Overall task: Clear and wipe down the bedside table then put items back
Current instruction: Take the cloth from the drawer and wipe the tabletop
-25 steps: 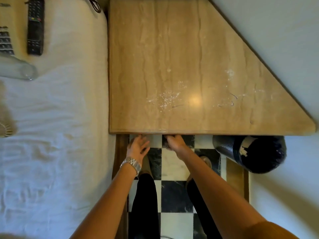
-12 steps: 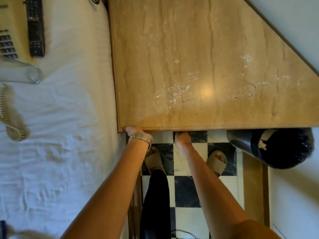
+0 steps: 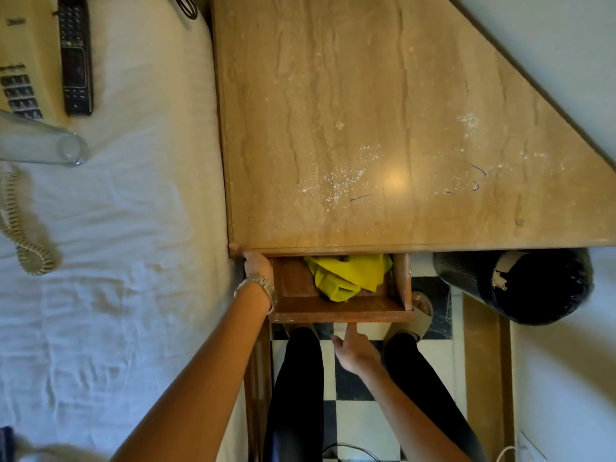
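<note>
A person's left hand (image 3: 256, 264) grips the front left corner of the bedside table (image 3: 383, 128), fingers curled on its edge, a metal watch (image 3: 258, 287) on the wrist. The right hand (image 3: 355, 350) hovers loosely open and holding nothing just in front of the drawer (image 3: 340, 310), index finger extended toward its front panel. The drawer stands pulled out under the table's front edge, with a crumpled yellow cloth (image 3: 348, 275) lying inside. The tabletop is bare of items but flecked with white crumbs (image 3: 336, 181) and dark pen marks (image 3: 466, 175). Left of the table, on the white bed (image 3: 133, 228), lie a black remote (image 3: 75, 55), a beige telephone (image 3: 20, 71) with coiled cord, and a clear glass (image 3: 40, 141). A black perforated bin (image 3: 513, 283) sits below the table's right end.
</note>
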The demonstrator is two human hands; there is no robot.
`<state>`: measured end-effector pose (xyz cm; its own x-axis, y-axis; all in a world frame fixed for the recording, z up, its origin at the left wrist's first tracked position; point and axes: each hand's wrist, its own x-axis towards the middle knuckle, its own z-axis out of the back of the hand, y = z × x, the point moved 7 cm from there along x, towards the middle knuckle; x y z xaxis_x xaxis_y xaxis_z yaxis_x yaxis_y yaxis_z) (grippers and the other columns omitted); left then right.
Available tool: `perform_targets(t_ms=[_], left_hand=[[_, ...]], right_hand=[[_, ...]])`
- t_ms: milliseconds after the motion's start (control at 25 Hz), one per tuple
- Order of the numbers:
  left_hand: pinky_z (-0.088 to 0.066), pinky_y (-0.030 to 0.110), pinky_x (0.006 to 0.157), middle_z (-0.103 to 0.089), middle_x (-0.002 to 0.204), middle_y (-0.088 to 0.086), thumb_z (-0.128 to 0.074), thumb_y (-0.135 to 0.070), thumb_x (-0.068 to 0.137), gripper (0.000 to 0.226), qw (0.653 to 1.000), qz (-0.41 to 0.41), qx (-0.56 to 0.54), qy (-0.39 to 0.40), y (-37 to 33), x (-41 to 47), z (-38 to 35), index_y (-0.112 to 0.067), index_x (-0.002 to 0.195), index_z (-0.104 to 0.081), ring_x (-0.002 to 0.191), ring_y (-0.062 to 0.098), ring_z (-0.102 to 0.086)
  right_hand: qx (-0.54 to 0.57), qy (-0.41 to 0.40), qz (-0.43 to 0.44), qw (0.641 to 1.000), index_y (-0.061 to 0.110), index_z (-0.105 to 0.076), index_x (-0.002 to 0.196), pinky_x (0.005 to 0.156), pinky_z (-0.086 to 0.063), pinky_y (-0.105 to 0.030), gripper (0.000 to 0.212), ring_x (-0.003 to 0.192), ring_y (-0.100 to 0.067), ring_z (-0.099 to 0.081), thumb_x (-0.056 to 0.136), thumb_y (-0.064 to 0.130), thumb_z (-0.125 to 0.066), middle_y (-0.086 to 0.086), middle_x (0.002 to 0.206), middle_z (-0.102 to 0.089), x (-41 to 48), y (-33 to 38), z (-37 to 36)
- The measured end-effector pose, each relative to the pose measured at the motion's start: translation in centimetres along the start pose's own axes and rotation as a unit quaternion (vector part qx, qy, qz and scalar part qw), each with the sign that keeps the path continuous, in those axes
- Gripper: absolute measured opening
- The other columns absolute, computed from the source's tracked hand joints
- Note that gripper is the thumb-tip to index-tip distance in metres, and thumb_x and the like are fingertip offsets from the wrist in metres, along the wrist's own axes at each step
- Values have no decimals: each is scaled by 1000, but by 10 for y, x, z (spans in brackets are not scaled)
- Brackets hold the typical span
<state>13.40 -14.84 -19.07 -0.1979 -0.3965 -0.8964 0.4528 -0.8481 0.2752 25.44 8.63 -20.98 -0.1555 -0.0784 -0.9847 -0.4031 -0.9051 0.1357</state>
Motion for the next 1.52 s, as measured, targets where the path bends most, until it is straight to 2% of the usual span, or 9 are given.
perform_targets(t_ms=[80,160,280,480,720,880,1080,1200,1520], left_hand=[[-25,52,118,-20,164,13,-23,-77,93,91,956,29,-289,33,16,-17,-37,-13,158,-20,150,35,-23],[-34,52,114,-23,161,13,-26,-93,77,115,959,-87,-262,-64,12,-23,-55,-10,157,-20,146,35,-27],[-50,51,93,-31,151,21,-68,-84,58,126,950,-192,-127,-212,15,-41,-67,0,146,-33,124,39,-44],[-55,50,84,-27,158,17,-86,-72,25,157,942,-276,8,-191,-5,-42,-72,-7,154,-25,116,36,-49],[-49,48,88,-24,160,19,-87,-50,34,146,894,-321,60,-307,-21,-48,-69,-6,156,-21,116,35,-49],[-19,66,116,-22,162,22,-87,-62,34,150,840,-345,133,-398,-30,-54,-57,-8,157,-20,147,42,-25],[-36,60,112,-34,157,18,-81,-55,64,113,749,-430,233,-446,-53,-57,-54,-6,152,-30,144,37,-35],[-29,57,117,-19,164,20,-73,-63,67,123,685,-466,331,-452,-59,-54,-63,0,157,-16,150,38,-22],[-49,50,102,-37,150,9,-37,-24,101,47,659,-443,287,-535,-64,-62,-38,-13,147,-36,136,30,-38]], right_hand=[[-111,28,33,993,11,-57,111,77,-55,-36,43,85,-25,-72,100,47,-37,-8,102,-75,-14,9,20],[-69,-40,88,993,13,-62,78,71,-59,-35,44,69,-24,-71,95,47,-40,-5,80,-76,-26,29,54],[-67,-261,143,952,18,-56,119,82,-57,-45,39,106,-30,-59,95,49,-51,-9,114,-61,-26,57,109],[-185,-145,102,967,30,-28,151,95,-53,-51,64,121,-44,-50,96,16,-57,-19,145,-33,27,56,97],[-294,-184,125,930,19,-64,121,105,-40,-53,29,127,-38,-42,96,26,-51,-16,133,-54,31,47,104],[-228,-166,82,956,13,-51,133,105,-37,-60,69,139,-42,-22,86,63,-59,-12,149,-25,39,44,103],[-258,-205,102,939,15,-32,146,94,-51,-41,61,129,-40,-44,93,8,-59,-22,145,-40,61,48,107],[-260,-171,116,943,18,-32,149,92,-53,-44,56,120,-39,-52,97,9,-53,-20,138,-46,56,43,110],[-330,-68,90,937,12,-67,116,86,-53,-40,33,110,-33,-65,86,26,-65,-10,119,-68,-17,50,151]])
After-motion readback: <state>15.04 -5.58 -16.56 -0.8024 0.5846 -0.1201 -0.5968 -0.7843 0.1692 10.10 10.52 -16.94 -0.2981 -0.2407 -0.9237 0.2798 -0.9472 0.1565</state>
